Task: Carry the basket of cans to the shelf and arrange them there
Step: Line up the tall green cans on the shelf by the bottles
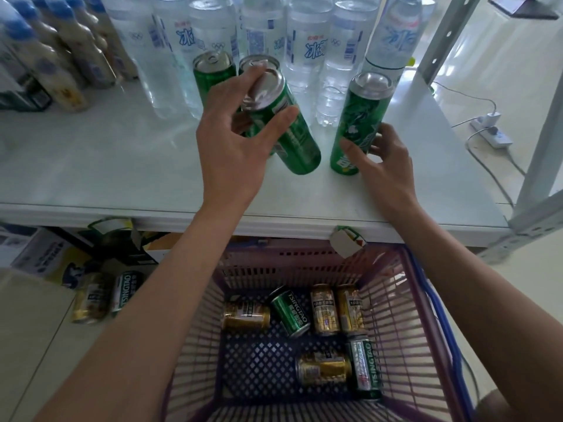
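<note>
My left hand (pixel 234 138) grips a tall green can (pixel 286 123) near its top and holds it tilted over the white shelf (pixel 122 166). My right hand (pixel 382 156) curls round the lower part of a second tall green can (pixel 359 123), which stands on the shelf to the right. Two more green cans, one (pixel 213 71) on the left and another (pixel 259 60) beside it, stand behind my left hand. Below the shelf edge sits the purple basket (pixel 393 315) with several short gold and green cans lying on its floor, among them a green one (pixel 291 310).
Clear water bottles (pixel 307 41) stand in rows at the back of the shelf, beige bottles (pixel 61 56) at the far left. A metal shelf post (pixel 441 41) rises at the right. Two cans (pixel 106 295) and cartons are on the lower level. A power strip (pixel 490 132) lies on the floor.
</note>
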### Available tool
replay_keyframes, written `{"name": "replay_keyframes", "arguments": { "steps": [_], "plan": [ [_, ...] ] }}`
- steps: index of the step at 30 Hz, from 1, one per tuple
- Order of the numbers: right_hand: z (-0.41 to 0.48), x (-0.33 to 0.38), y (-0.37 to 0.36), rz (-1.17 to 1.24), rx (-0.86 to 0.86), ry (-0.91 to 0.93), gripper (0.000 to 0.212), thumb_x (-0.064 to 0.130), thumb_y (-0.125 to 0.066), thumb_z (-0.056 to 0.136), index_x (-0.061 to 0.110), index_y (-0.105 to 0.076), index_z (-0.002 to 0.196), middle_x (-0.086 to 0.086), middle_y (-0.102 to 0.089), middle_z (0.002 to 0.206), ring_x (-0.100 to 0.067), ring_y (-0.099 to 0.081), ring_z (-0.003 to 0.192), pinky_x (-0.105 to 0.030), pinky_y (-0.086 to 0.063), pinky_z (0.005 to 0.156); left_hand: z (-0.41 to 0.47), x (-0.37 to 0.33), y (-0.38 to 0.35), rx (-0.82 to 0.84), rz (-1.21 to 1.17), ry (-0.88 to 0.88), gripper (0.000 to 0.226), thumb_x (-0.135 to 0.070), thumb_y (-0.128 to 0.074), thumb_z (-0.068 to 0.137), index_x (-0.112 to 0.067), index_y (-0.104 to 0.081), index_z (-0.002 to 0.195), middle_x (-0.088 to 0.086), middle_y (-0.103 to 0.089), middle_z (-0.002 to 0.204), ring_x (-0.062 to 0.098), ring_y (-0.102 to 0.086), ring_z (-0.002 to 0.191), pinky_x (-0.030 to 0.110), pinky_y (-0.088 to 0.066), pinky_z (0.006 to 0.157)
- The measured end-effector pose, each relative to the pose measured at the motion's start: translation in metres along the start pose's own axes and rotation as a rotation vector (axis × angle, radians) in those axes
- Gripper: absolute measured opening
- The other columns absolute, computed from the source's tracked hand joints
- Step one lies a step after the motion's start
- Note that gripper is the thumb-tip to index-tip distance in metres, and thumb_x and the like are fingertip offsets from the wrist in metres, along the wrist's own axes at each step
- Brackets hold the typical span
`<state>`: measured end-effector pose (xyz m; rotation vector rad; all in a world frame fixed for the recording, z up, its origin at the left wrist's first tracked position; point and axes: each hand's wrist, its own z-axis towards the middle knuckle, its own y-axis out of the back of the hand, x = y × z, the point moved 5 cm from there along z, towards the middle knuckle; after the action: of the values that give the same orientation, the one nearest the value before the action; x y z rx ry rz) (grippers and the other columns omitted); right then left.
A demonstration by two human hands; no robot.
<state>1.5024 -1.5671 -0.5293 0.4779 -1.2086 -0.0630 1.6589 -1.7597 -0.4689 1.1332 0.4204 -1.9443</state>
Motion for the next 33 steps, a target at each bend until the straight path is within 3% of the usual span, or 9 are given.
{"name": "replay_keyframes", "arguments": {
  "steps": [7,12,14,16,19,21,26,29,33],
  "plan": [
    [-0.002,-0.002,-0.004,0.036,0.064,0.031,0.062,0.053,-0.084,0.073,0.029,-0.056,0.123,0.005,-0.075,0.110,-0.006,-0.071,0.103,-0.043,-0.060,0.086,-0.008,0.000,-0.020,0.042,-0.053,0.038,0.069,-0.031,-0.091,0.071,-0.013,-0.051,0.124,-0.002,-0.064,0.118,0.013,-0.065,0.114,0.039,-0.058,0.096],
    [-0.005,-0.001,-0.008,-0.017,0.140,0.065,0.069,0.047,-0.088,0.065,0.026,-0.058,0.125,0.010,-0.075,0.110,-0.001,-0.070,0.103,-0.033,-0.062,0.077,-0.014,0.008,-0.033,0.100,-0.047,0.065,0.070,-0.031,-0.089,0.075,-0.007,-0.051,0.129,0.001,-0.060,0.127,0.009,-0.057,0.125,0.033,-0.051,0.106],
    [-0.005,-0.002,-0.009,-0.029,0.155,0.072,0.070,0.045,-0.089,0.065,0.025,-0.060,0.125,0.011,-0.074,0.111,0.001,-0.069,0.105,-0.031,-0.062,0.076,-0.017,0.018,-0.035,0.179,0.053,0.082,0.073,-0.037,-0.089,0.074,-0.009,-0.051,0.129,0.002,-0.058,0.129,0.008,-0.058,0.119,0.020,-0.049,0.104],
    [-0.005,-0.002,-0.009,-0.034,0.171,0.078,0.072,0.043,-0.091,0.065,0.024,-0.059,0.126,0.011,-0.073,0.113,0.000,-0.068,0.107,-0.033,-0.062,0.076,-0.022,0.030,-0.033,0.202,0.249,0.115,0.072,-0.046,-0.090,0.069,-0.012,-0.050,0.118,0.003,-0.054,0.119,0.008,-0.056,0.099,0.002,-0.043,0.083],
    [-0.005,-0.002,-0.010,-0.023,0.184,0.093,0.072,0.042,-0.091,0.063,0.023,-0.055,0.122,0.011,-0.070,0.115,-0.005,-0.068,0.108,-0.034,-0.062,0.074,-0.028,0.043,-0.031,0.182,0.356,0.164,0.054,-0.049,-0.088,0.071,-0.016,-0.047,0.083,-0.002,-0.049,0.078,0.002,-0.041,0.063,0.011,-0.038,0.058],
    [-0.005,-0.003,-0.009,0.000,0.176,0.084,0.068,0.040,-0.093,0.063,0.025,-0.048,0.112,0.012,-0.065,0.113,-0.010,-0.068,0.108,-0.033,-0.062,0.070,-0.030,0.045,-0.035,0.213,0.322,0.148,0.046,-0.040,-0.085,0.078,-0.017,-0.046,0.071,-0.003,-0.047,0.064,0.001,-0.041,0.055,0.012,-0.035,0.052],
    [-0.003,-0.005,-0.012,-0.113,0.137,0.103,0.050,0.040,-0.092,0.070,0.018,-0.052,0.091,0.002,-0.071,0.102,-0.012,-0.071,0.089,-0.008,-0.046,0.056,-0.030,0.047,-0.038,0.262,0.281,0.121,0.014,-0.015,-0.075,0.089,-0.006,-0.064,0.091,0.006,-0.069,0.087,0.008,-0.063,0.076,0.010,-0.048,0.069],
    [-0.002,-0.005,-0.014,-0.156,0.137,0.100,0.048,0.042,-0.088,0.076,0.012,-0.056,0.093,0.003,-0.071,0.101,-0.011,-0.070,0.090,-0.005,-0.043,0.056,-0.032,0.048,-0.042,0.341,0.265,0.117,0.020,-0.014,-0.073,0.091,-0.008,-0.067,0.109,0.008,-0.068,0.102,0.017,-0.066,0.090,0.023,-0.055,0.081],
    [0.000,-0.004,-0.018,-0.201,0.157,0.128,0.044,0.043,-0.082,0.083,0.012,-0.055,0.097,0.008,-0.067,0.096,-0.014,-0.067,0.091,-0.006,-0.044,0.059,-0.033,0.051,-0.045,0.388,0.272,0.121,0.031,-0.014,-0.070,0.093,-0.012,-0.063,0.123,0.009,-0.064,0.115,0.016,-0.066,0.097,0.026,-0.055,0.088]
  ]
}}
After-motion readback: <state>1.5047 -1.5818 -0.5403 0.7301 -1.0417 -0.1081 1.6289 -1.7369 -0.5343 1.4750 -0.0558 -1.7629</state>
